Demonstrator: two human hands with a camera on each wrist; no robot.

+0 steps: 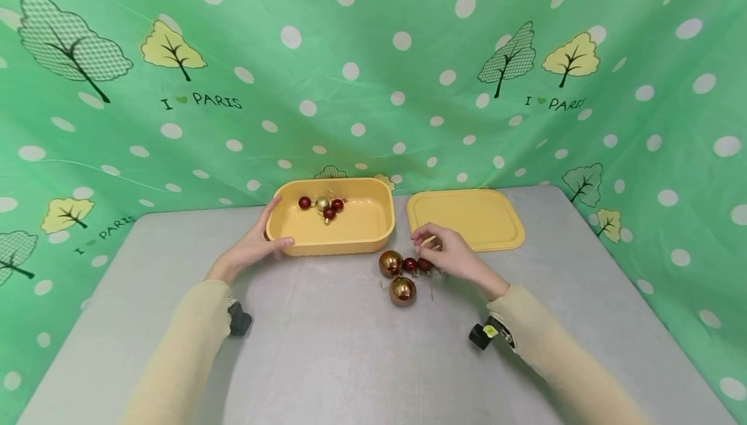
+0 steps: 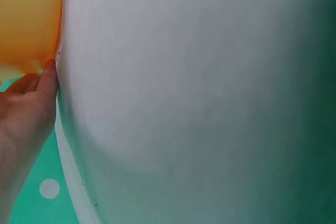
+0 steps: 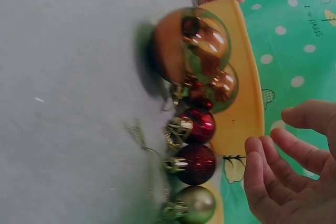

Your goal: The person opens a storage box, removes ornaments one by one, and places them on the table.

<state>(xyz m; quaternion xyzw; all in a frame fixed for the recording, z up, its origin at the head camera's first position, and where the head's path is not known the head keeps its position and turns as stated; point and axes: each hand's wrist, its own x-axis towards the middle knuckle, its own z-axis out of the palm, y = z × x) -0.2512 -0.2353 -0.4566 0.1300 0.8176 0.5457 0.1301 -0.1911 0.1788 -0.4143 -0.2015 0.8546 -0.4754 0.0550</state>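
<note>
At the back of the table, my left hand [image 1: 257, 238] grips the left end of a yellow plastic box [image 1: 356, 250], thumb on the front rim. Inside the box lie several small Christmas baubles, red [image 1: 305, 202] and gold [image 1: 323, 204]. My right hand [image 1: 449, 253] hovers over another group of baubles, its fingers [image 3: 283, 166] loosely bent with nothing between them. In that group are two large copper baubles [image 1: 391, 263], two small dark red ones [image 3: 195, 164] and a gold-green one [image 3: 197, 204], which the hand hides in the head view.
A flat yellow lid [image 1: 467, 217] lies right of the box, behind the right hand. The grey tabletop [image 1: 350, 360] stretches in front. A green dotted cloth [image 1: 373, 87] hangs behind and at both sides.
</note>
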